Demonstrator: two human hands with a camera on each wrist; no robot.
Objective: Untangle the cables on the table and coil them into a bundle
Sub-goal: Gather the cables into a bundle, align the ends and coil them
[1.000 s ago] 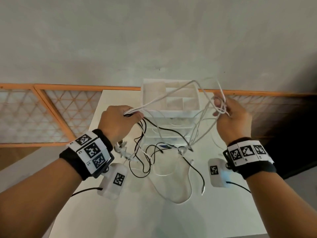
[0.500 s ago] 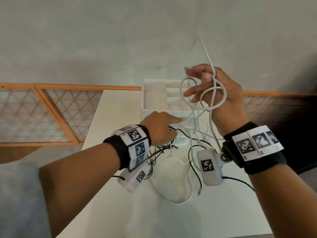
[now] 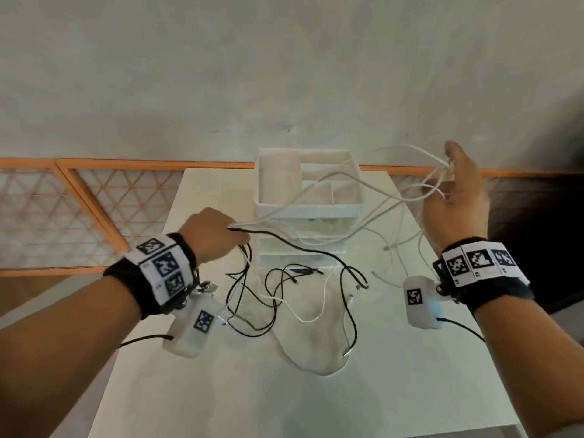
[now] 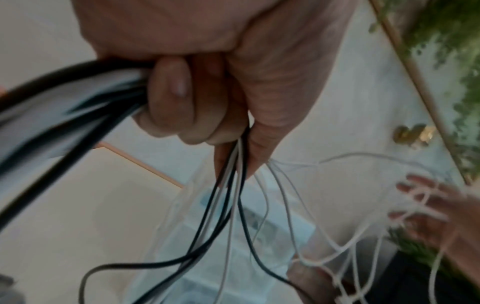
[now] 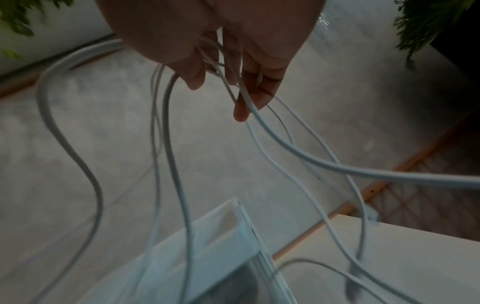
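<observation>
My left hand [image 3: 218, 233] grips a bunch of black cables [image 3: 303, 248] and white cables [image 3: 384, 200] in a fist, seen close in the left wrist view [image 4: 182, 98]. The strands hang from it to a loose tangle [image 3: 268, 298] on the white table [image 3: 252, 390]. My right hand [image 3: 455, 197] is raised at the far right with its fingers straight and spread. Loops of white cable [image 5: 272, 139] hang over and between those fingers [image 5: 259, 90]. White strands stretch from hand to hand across the organizer.
A white divided organizer box [image 3: 308, 205] on clear drawers stands mid-table, under the stretched cables. An orange lattice railing [image 3: 94, 165] runs behind the table, with a grey floor beyond. Green plants [image 4: 441, 41] show in the wrist views.
My right hand has dropped from high over the box out to the right, and its fingers have spread. My left hand has drawn back to the left, pulling the white strands out between them.
</observation>
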